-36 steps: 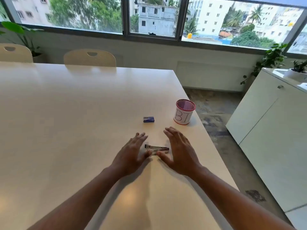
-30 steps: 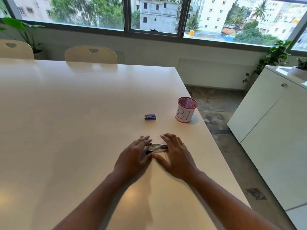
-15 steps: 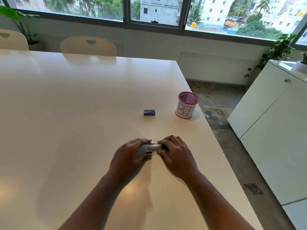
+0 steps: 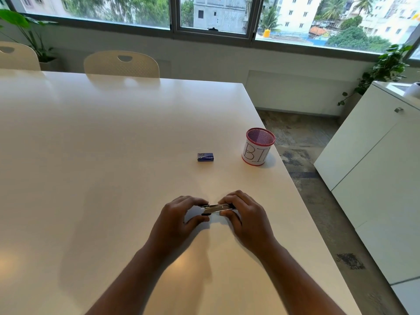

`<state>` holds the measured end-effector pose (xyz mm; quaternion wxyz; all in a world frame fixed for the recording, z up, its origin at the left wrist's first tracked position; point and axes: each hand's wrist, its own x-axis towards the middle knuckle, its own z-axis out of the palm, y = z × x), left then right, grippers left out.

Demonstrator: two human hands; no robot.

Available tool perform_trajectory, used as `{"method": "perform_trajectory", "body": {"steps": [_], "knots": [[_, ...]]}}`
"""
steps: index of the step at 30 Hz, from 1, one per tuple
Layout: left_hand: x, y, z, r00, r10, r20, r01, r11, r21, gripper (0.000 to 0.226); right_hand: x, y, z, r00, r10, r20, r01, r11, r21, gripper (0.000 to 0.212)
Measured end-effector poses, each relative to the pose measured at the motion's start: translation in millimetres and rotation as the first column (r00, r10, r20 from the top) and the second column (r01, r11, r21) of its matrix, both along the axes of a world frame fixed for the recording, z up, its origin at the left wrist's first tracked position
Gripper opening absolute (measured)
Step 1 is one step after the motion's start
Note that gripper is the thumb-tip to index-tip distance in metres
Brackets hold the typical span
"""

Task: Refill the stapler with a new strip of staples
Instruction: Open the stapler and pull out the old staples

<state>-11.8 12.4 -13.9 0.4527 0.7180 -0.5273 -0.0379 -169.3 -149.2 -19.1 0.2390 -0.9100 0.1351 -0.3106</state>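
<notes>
A small metal stapler (image 4: pixel 217 208) with a dark body is held just above the white table (image 4: pixel 102 155), near its front right part. My left hand (image 4: pixel 179 218) pinches its left end and my right hand (image 4: pixel 246 215) grips its right end; fingers hide both ends. A small blue box of staples (image 4: pixel 205 157) lies on the table beyond the hands, untouched.
A pink mesh cup (image 4: pixel 258 147) with a white paper label stands near the table's right edge (image 4: pixel 295 183), right of the blue box. Two cream chairs (image 4: pixel 121 64) stand at the far side. A white cabinet (image 4: pixel 375 167) is off to the right.
Both hands closed in from either side of the stapler lying on the table and took hold of it. It now sits raised between the fingers.
</notes>
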Motion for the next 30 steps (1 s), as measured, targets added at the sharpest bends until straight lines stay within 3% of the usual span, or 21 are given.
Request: {"method": "perform_trajectory", "body": {"steps": [30], "knots": [[-2.0,4.6,1.1,0.998,-0.016,0.062,0.019,0.998,-0.055,0.028,-3.6,1.6,1.8,1.000,0.018,0.025,-0.018,1.000,-0.002,0.013]]}}
